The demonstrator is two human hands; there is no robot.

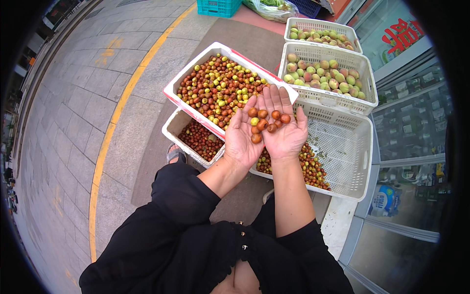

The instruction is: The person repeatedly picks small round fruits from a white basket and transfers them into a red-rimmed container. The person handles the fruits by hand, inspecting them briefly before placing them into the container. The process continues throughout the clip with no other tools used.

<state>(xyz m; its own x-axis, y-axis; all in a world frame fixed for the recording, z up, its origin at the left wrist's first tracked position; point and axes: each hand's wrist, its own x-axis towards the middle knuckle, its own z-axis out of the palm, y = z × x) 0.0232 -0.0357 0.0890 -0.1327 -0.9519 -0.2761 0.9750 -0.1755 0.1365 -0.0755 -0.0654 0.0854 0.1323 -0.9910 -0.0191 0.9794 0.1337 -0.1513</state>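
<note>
My left hand [240, 141] and my right hand [285, 139] lie side by side, palms up and slightly cupped. Across them rest several jujubes [262, 124], mostly reddish brown, with one yellow-green. Beneath my fingertips is a white foam box [196, 117] with red edges, filled with red, brown and yellow-green jujubes [213, 86]. Partly under it, a lower white container [170, 123] holds small dark red jujubes [201, 141]. Behind my right wrist, a white plastic crate [341, 147] has more jujubes [314, 171] heaped at its left; my forearm hides some.
Two white crates of peaches [326, 92] [323, 24] stand at the upper right. A teal crate [219, 8] and a plastic bag of greens [273, 9] are at the top. Glass doors [407, 125] line the right side. A yellow line [110, 134] crosses the paving.
</note>
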